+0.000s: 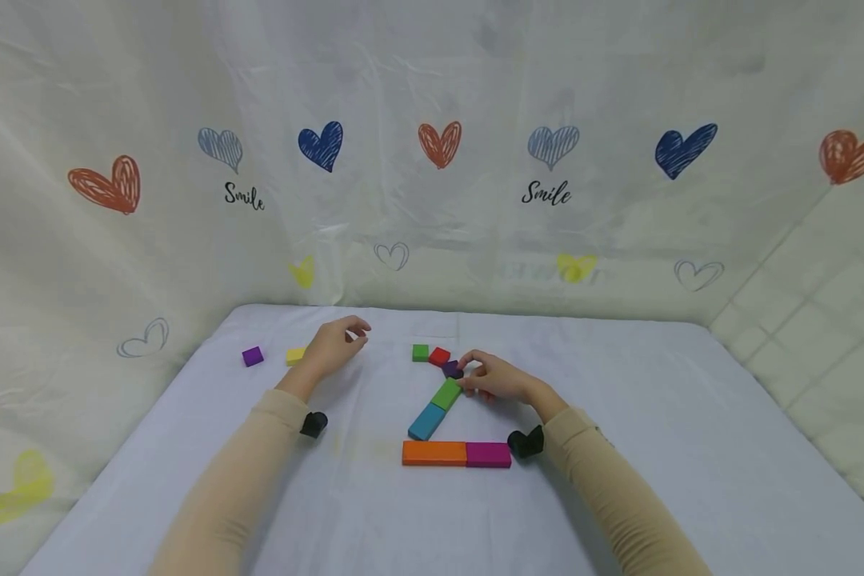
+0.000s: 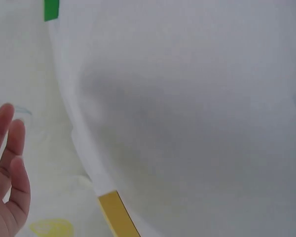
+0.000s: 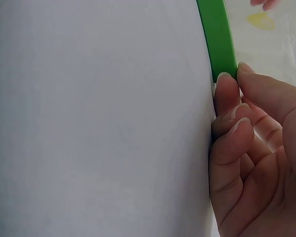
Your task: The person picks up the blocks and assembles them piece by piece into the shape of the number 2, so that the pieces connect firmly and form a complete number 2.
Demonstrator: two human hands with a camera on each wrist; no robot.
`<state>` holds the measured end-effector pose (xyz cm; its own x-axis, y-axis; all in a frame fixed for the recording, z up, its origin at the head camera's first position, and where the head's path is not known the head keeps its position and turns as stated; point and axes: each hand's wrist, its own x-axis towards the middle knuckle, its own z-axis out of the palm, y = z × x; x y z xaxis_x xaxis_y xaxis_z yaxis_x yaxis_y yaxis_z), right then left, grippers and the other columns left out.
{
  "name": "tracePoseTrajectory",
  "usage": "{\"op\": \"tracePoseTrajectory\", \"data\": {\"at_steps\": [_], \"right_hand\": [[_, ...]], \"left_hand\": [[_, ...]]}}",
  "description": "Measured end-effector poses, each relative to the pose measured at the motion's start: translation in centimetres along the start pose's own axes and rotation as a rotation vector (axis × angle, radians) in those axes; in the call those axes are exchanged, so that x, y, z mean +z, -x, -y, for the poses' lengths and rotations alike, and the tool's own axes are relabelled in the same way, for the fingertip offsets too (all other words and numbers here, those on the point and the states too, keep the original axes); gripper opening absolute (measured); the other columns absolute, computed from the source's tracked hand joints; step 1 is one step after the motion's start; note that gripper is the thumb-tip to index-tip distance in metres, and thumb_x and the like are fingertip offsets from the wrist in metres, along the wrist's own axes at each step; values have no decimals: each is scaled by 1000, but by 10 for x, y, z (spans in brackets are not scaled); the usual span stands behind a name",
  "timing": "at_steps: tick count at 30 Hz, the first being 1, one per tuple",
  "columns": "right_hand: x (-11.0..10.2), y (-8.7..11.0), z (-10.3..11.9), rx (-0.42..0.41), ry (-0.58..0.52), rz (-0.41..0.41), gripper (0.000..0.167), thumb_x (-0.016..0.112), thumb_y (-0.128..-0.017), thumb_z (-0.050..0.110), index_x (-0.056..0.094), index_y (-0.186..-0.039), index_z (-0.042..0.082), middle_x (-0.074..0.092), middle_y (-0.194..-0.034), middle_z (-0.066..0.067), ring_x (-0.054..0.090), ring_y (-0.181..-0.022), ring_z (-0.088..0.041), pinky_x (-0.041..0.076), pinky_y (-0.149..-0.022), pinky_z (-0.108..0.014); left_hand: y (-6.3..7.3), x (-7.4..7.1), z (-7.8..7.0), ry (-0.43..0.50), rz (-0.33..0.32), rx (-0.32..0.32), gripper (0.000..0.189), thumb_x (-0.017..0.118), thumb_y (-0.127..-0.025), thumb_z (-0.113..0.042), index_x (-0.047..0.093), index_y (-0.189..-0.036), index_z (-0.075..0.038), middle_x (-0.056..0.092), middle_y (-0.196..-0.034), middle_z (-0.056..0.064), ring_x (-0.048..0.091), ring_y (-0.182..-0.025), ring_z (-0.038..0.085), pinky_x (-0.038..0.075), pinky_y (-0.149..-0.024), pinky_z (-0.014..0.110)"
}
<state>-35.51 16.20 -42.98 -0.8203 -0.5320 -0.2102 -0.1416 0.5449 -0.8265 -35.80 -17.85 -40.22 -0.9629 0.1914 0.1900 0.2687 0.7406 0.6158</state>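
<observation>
My right hand (image 1: 500, 378) has thumb and finger closed at the upper end of a light green block (image 1: 445, 395). In the right wrist view, the fingertips (image 3: 226, 86) meet the end of that green block (image 3: 219, 42), with the other fingers curled below. A dark purple block (image 1: 450, 369) lies right by the thumb, partly covered. Beyond it are a red block (image 1: 439, 357) and a green square block (image 1: 421, 353). My left hand (image 1: 334, 346) hovers near a yellow block (image 1: 295, 356), its fingers loosely bent around nothing.
A teal block (image 1: 426, 422) continues the slanted line from the light green one. Below it, an orange block (image 1: 434, 454) and a magenta block (image 1: 488, 455) lie end to end. A purple block (image 1: 253, 357) sits at the far left of the white cloth (image 1: 346, 504).
</observation>
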Motion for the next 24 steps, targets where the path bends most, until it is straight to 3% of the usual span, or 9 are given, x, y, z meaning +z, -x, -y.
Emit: {"op": "tracePoseTrajectory", "data": {"at_steps": [5,9,18,24], "right_hand": [[0,0,0,1,5,-6,31,62,-104,19,50,-130,7,64,-86,-6,48,-64,-18,40,-64,-28],[0,0,0,4,5,-7,31,62,-104,19,50,-130,8,65,-87,-6,48,-64,-18,41,-64,-28],[-1,0,-1,4,5,-5,32,63,-104,20,50,-130,8,64,-86,-6,48,-63,-18,40,-64,-27],[0,1,1,6,0,-5,30,62,-104,19,50,-129,7,64,-84,-6,47,-63,-17,40,-63,-27]], "left_hand": [[7,-15,13,17,6,59,23,62,-101,-9,68,-122,-4,70,-112,10,61,-100,28,50,-83,41],[12,-25,23,15,10,63,22,61,-101,-9,68,-122,-3,70,-114,10,61,-102,29,50,-84,42],[18,-48,46,35,15,-83,27,56,-105,-13,65,-128,-3,63,-128,19,57,-113,36,48,-95,48],[22,-54,62,47,20,-117,31,51,-101,-2,62,-129,2,63,-127,22,56,-114,40,48,-97,49]]}}
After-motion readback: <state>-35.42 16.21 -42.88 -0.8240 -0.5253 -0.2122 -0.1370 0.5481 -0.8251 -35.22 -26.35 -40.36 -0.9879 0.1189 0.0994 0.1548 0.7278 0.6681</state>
